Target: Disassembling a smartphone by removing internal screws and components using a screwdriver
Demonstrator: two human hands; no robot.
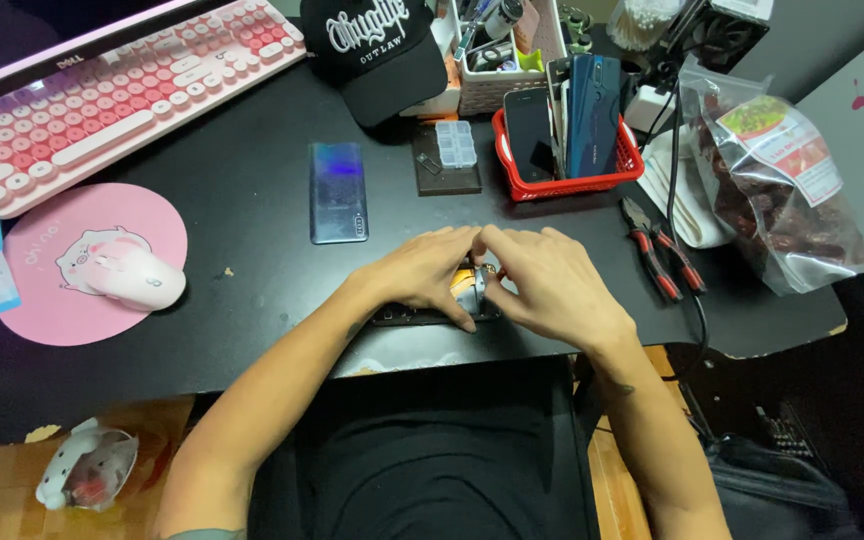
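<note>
The light is soft and comes from above, so the black desk (252,180) shows only faint shadows. A shiny glare sits on the clear plastic bag (782,190) and on the phone back (338,192) lying on the desk. The middle looks sharp, but the edges bend and stretch a little, and the bottom corners are dim.

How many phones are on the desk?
At least 4: one blue phone lying flat, two upright in the red basket, one opened under both hands. More may hide in the basket.
</note>
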